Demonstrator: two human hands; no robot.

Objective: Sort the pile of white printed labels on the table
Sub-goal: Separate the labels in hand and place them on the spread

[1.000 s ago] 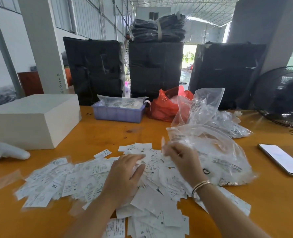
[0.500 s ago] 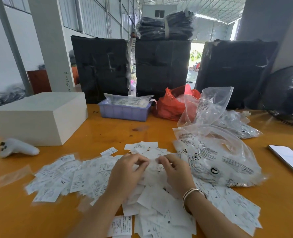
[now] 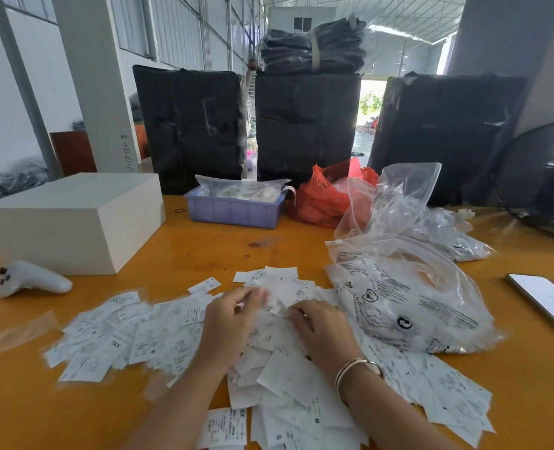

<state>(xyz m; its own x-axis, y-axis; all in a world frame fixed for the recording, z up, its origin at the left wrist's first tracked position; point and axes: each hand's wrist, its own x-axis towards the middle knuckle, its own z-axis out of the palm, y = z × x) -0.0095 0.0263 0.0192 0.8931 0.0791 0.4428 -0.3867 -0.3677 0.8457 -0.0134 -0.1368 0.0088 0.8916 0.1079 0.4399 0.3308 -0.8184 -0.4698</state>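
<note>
1. Head view: the labels (image 3: 178, 339) sprawl over the orange table (image 3: 204, 241), nearest me.
2. My left hand (image 3: 228, 323) and right hand (image 3: 322, 331) rest mid-pile, fingers curled, apparently pinching slips to read sizes.
3. Beyond the pile, bare table offers stacking room; the clear bag (image 3: 408, 297) crowds its right edge.

White black-printed labels (image 3: 145, 339), orange table (image 3: 204, 248), lilac tray (image 3: 233, 212), red bag (image 3: 321, 199).

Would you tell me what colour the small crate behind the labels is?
The crate is pale purple, seen clearly in the head view.
</note>
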